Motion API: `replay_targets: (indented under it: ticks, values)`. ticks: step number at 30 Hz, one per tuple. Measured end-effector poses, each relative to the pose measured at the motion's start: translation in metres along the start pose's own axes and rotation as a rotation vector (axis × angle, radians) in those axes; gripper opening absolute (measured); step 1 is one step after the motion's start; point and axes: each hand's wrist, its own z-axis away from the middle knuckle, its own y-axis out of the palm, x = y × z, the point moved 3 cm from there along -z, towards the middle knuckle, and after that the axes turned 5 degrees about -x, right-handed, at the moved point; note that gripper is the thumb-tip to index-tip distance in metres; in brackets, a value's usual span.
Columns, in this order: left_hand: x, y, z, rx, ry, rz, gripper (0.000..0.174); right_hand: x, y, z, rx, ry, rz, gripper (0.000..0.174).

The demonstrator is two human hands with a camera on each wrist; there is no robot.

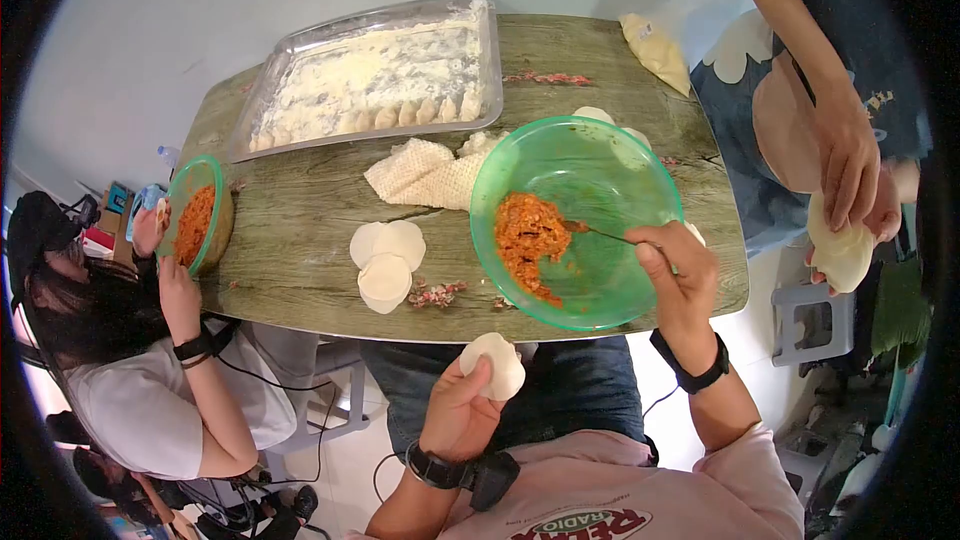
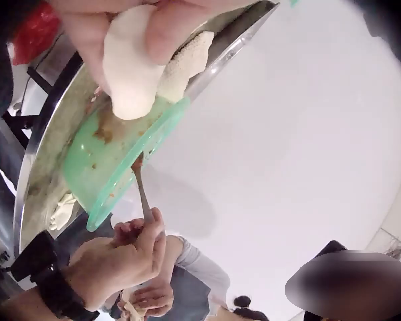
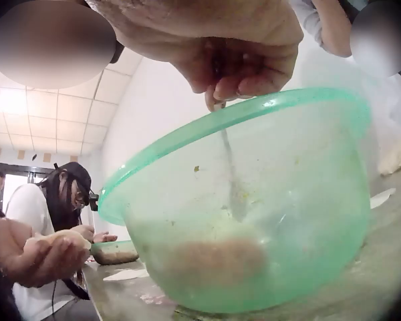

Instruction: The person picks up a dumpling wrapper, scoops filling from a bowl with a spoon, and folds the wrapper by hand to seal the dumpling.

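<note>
In the head view, my left hand point(image 1: 452, 418) pinches a round white dumpling wrapper point(image 1: 500, 370) between thumb and fingers, in front of the table edge. My right hand point(image 1: 682, 272) grips the handle of a metal spoon point(image 1: 606, 234) over the right rim of a green plastic bowl point(image 1: 630, 190). The spoon's tip sits at the orange-red filling point(image 1: 525, 235), which is heaped on the bowl's left side. Left of the bowl, several wrappers point(image 1: 388, 270) lie overlapping on the table. From the left wrist view, the wrapper point(image 2: 130, 67) is flat and bare on its visible face.
A floured tray point(image 1: 490, 60) with a row of dumplings point(image 1: 400, 117) stands at the back. Beside the bowl lies a cream cloth point(image 1: 420, 175). On the left, a person works over another filling bowl point(image 1: 220, 205); at right, another person's hands point(image 1: 850, 160) hold wrappers.
</note>
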Motion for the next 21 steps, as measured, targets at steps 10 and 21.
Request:
replay_targets:
  ticks: [10,21]
  values:
    - [-0.002,0.004,0.003,-0.003,0.054,-0.016,0.031,-0.003,-0.006,0.009,-0.020,0.011,-0.065,0.011]
    - [0.000,0.014,0.005,0.006,0.096,-0.104,0.035,-0.012,0.008,0.011,0.151,0.127,-0.120,0.013]
